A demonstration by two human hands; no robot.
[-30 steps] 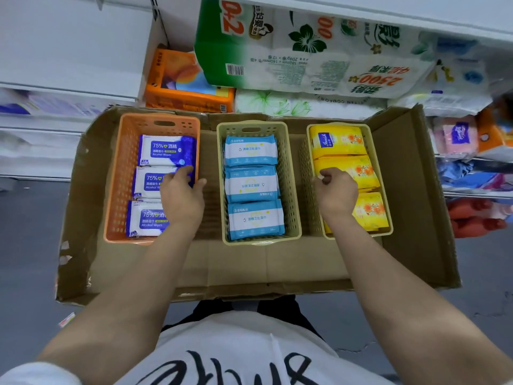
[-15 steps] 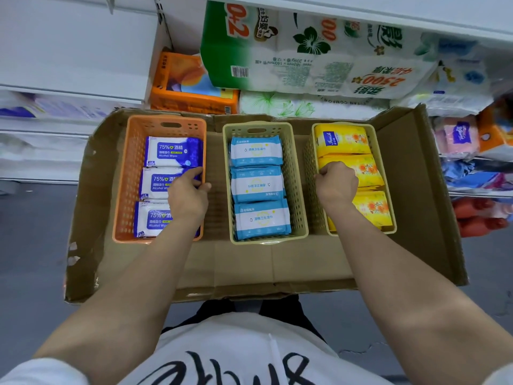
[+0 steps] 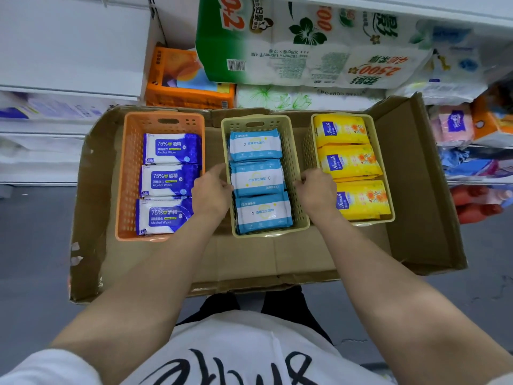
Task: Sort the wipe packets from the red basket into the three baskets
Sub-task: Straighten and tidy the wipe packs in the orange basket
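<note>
In the cardboard tray (image 3: 410,190) in front of me I count three baskets in a row: an orange basket (image 3: 130,173) on the left, a pale green basket (image 3: 294,151) in the middle, and a second pale one, the right basket (image 3: 308,145). Each holds three packets. The orange basket has three blue-and-white packets (image 3: 170,148) reading "75%" and "Alcohol Wipes". The middle one has three light blue packets (image 3: 255,145) with Chinese print that I can't make out. The right one has three yellow packets (image 3: 342,130) marked "Iresh" with orange flowers.

My left hand (image 3: 211,193) sits at the left wall of the middle basket, fingers curled over its rim beside the second light blue packet; it looks like a grip on the wall. My right hand (image 3: 316,190) is at that basket's right wall, in the gap before the right basket, fingers curled at the rim too. I can't see a red basket from here.

Beyond the tray, the shelf holds a green-and-white paper roll pack (image 3: 305,40) printed "2500" and "0+2", and an orange tissue pack (image 3: 183,79) beside it.
</note>
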